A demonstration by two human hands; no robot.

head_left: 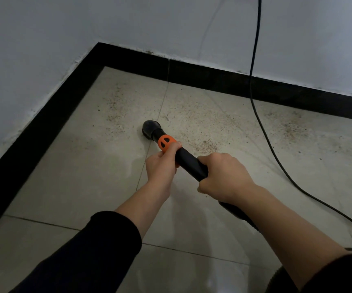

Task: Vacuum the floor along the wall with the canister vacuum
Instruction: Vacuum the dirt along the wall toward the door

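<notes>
Left hand (161,163) and right hand (223,178) both grip the vacuum wand (190,163), so keep its round nozzle (150,129) (now on the tile (82,166), short of the skirting (213,79)) flat, sweeping slowly through the grit (204,145).

Two hands show: left hand (161,166) and right hand (225,178), with two black sleeves, left sleeve (90,250) and right sleeve (340,273). There is one tube (190,161), one nozzle (150,129), one orange collar (165,142) and one cord (255,106). Two walls meet: side wall (23,60) and back wall (192,28). Skirting (33,132) runs in two strips. Grout lines mark four tiles (99,166) in view. Dirt (204,144) lies in several patches, too scattered to count.
</notes>
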